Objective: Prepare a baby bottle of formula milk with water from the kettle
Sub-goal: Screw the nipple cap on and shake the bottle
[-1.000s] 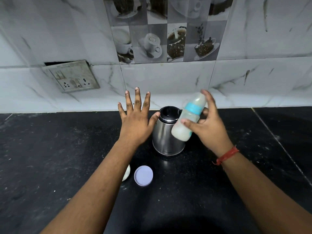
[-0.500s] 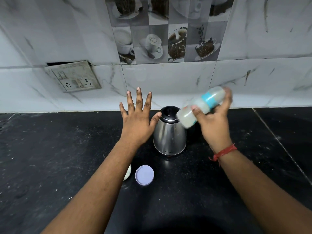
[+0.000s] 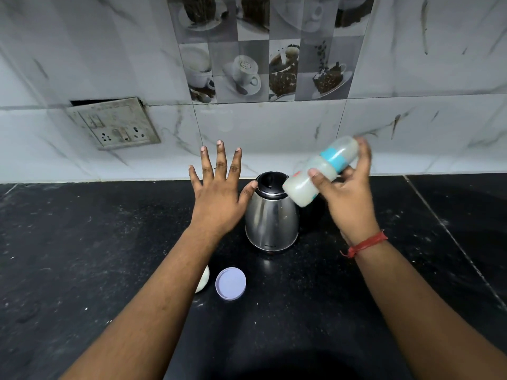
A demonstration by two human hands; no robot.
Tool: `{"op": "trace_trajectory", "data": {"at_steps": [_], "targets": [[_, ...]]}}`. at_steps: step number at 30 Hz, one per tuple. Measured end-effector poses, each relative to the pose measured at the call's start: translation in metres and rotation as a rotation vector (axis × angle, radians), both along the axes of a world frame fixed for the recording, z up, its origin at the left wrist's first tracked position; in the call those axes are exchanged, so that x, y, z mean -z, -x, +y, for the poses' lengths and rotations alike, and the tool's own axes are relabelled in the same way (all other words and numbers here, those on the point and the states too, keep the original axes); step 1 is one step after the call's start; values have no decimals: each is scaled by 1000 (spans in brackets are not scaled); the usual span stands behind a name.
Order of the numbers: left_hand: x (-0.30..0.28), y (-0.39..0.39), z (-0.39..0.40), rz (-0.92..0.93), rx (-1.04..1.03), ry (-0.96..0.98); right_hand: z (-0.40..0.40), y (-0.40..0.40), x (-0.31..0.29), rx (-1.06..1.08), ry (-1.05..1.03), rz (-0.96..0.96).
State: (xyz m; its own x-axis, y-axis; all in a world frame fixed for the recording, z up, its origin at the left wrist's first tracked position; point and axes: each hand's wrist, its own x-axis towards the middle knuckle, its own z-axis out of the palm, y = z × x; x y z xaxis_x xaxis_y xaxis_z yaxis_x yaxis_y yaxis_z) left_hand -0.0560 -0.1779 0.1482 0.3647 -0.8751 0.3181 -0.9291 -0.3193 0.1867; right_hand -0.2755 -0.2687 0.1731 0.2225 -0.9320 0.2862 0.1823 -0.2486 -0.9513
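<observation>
A steel kettle (image 3: 270,220) with a black lid stands on the black counter (image 3: 82,242) near the wall. My right hand (image 3: 348,198) grips a baby bottle (image 3: 315,174) with a blue collar, held tilted almost sideways above the kettle's right side; whitish milk fills its lower part. My left hand (image 3: 219,193) hovers flat with fingers spread just left of the kettle, its thumb tip touching the kettle's top edge. A round lilac lid (image 3: 230,283) lies on the counter in front of the kettle. Beside it a white rounded object (image 3: 203,281) is mostly hidden under my left forearm.
The marble-tiled wall (image 3: 274,133) rises directly behind the kettle, with a loose switch-and-socket plate (image 3: 115,123) at the left. A seam (image 3: 452,242) crosses the counter at the right.
The bottle has swung from nearly upright to tilted sideways and shifted right, then dipped slightly lower. My left hand has stayed spread beside the kettle.
</observation>
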Motion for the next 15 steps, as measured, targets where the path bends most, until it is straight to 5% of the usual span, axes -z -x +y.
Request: {"op": "trace_trajectory", "data": {"at_steps": [2, 6, 11, 15], "targets": [[0, 0, 1, -3, 3, -2, 3, -4, 3, 82, 22, -39], [-3, 0, 1, -2, 1, 4, 10, -4, 11, -207, 19, 196], [-3, -1, 2, 0, -3, 1, 4, -2, -1, 103, 8, -97], [-2, 2, 1, -3, 2, -5, 12, -6, 9, -207, 38, 215]]}}
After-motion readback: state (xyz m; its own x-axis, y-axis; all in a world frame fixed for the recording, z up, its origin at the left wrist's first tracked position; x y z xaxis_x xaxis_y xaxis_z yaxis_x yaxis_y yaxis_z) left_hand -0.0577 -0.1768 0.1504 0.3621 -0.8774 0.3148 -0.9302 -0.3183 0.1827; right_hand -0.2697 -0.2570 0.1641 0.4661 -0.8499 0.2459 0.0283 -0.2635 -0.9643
